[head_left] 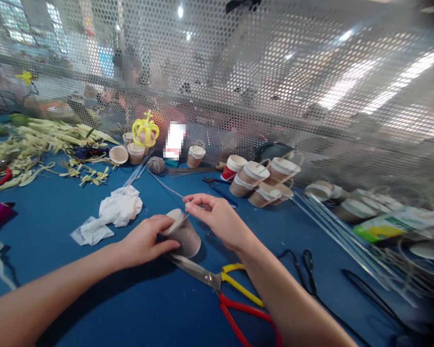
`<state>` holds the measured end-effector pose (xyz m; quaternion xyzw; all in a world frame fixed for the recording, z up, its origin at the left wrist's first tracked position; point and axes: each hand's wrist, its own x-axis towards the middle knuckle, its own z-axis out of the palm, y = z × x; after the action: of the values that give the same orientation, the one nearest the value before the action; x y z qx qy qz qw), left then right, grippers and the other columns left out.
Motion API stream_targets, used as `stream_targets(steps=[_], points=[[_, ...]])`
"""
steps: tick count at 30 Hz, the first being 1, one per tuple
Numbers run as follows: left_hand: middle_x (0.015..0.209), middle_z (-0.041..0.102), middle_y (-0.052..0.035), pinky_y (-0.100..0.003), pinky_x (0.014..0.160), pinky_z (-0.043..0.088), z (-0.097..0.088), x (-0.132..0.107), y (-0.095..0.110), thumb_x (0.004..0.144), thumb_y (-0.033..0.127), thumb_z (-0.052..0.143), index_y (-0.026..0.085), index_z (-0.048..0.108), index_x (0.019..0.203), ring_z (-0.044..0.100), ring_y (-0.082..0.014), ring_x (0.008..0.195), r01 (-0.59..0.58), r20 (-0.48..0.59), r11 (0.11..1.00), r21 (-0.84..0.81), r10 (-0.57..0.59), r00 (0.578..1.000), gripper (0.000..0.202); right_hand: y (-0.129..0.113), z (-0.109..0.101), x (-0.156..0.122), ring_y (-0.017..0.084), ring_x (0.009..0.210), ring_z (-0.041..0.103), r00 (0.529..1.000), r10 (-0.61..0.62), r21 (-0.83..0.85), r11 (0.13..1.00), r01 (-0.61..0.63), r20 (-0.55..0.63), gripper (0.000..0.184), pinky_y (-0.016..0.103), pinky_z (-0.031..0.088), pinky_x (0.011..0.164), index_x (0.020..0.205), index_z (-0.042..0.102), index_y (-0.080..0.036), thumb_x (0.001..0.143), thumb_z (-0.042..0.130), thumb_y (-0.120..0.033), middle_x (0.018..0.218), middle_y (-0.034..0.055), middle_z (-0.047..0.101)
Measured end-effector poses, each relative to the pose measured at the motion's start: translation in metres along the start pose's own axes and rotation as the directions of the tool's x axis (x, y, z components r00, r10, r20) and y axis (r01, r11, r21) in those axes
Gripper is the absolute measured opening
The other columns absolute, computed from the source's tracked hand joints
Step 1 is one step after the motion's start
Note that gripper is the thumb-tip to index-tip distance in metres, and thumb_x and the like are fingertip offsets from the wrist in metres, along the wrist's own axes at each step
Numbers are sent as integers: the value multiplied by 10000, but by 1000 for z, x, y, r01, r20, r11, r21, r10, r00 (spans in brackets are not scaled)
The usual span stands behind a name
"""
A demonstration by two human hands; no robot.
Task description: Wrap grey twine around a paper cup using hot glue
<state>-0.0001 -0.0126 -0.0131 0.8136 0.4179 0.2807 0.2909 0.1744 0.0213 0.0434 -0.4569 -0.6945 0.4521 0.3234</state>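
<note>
Over the blue counter, the left hand grips a tilted cup by the scissors, seemingly to steady it, while the right hand pinches yarn near the ball, apparently keeping it taut

We observe a blue tabletop bounded at its far side by a perforated metal panel. Through the perforations we see bright, paned windows at upper left and small lights near the top. We note elongated bright streaks across the panel's right section.
</note>
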Motion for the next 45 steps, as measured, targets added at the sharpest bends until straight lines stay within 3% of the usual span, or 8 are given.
stream_targets(steps=[4, 12, 20, 28, 32, 39, 45], points=[[842, 627, -31, -262, 703, 446, -2, 1, 2, 786, 302, 522, 142, 577, 940, 560, -163, 761, 93, 39, 984, -152, -88, 995, 229, 3, -2, -8, 146, 813, 569, 993, -44, 22, 999, 47, -111, 169, 282, 433, 762, 665, 564, -168, 715, 586, -327, 875, 49, 630], [875, 619, -34, -253, 719, 439, -8, 0, 10, 784, 265, 525, 129, 579, 948, 550, -152, 776, 72, 77, 968, -239, -55, 996, 219, 10, -2, -11, 150, 716, 577, 974, -71, -84, 995, 54, -215, 158, 293, 455, 696, 728, 591, -174, 746, 560, -329, 768, 29, 644], [891, 623, -46, -255, 742, 446, -10, -2, 13, 777, 283, 537, 129, 590, 920, 556, -174, 839, 27, 81, 975, -222, -9, 997, 216, 10, -3, -12, 139, 680, 554, 978, -47, -118, 993, 23, -203, 182, 273, 441, 665, 742, 597, -150, 752, 554, -326, 729, 27, 627], [1018, 605, -76, -298, 871, 413, -9, -6, 12, 794, 281, 535, 138, 589, 871, 495, -219, 1050, -68, 49, 973, -221, 81, 996, 170, 10, -1, -15, 118, 641, 531, 985, -40, -98, 995, 24, -166, 188, 251, 423, 627, 680, 560, -158, 753, 550, -331, 679, 1, 591], [988, 626, -71, -338, 966, 351, -10, -6, 15, 792, 276, 540, 146, 587, 852, 478, -216, 1094, -104, 46, 966, -238, 118, 992, 150, 12, 1, -16, 119, 651, 523, 988, -9, -6, 1000, 8, -156, 210, 259, 425, 640, 682, 549, -158, 737, 564, -359, 685, 4, 580], [910, 650, -75, -391, 1024, 292, -12, -6, 22, 788, 291, 545, 152, 589, 843, 485, -223, 1103, -162, 31, 947, -277, 177, 984, 156, 12, 8, -17, 105, 625, 500, 984, 163, 185, 971, -149, -66, 213, 225, 398, 579, 701, 531, -166, 751, 530, -373, 679, -12, 559], [885, 641, -66, -370, 1040, 272, -10, -6, 19, 789, 252, 545, 147, 579, 828, 484, -206, 1102, -206, -2, 941, -268, 213, 977, 117, 14, 13, -20, 103, 579, 420, 991, 85, 30, 996, -83, -106, 259, 223, 335, 523, 688, 482, -176, 804, 444, -405, 630, -33, 463]])
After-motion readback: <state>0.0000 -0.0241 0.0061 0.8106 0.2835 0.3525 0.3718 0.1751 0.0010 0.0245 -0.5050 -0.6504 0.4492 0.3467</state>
